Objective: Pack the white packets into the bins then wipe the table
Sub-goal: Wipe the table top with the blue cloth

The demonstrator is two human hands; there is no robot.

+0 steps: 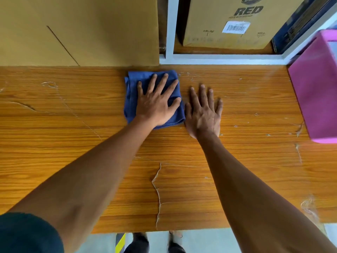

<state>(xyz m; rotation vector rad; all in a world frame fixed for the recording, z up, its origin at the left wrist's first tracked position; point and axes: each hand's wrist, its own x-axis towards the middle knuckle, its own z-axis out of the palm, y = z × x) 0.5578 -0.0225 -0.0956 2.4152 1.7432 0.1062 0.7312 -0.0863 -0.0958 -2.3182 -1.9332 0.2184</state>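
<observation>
A folded blue cloth [134,92] lies on the wooden table [73,128] near its far edge. My left hand [156,103] presses flat on the cloth with fingers spread and straight. Just right of the cloth, my right hand [203,114] rests flat on the bare wood, fingers straight. A pink bin [315,88] stands at the table's right end; its inside is mostly out of view. No white packets show.
A large cardboard box [78,30] stands against the far edge at the left. Behind the table a white shelf frame [171,33] holds a printed carton [233,22]. The tabletop's veneer is cracked and scratched. The near edge runs along the bottom, with floor below.
</observation>
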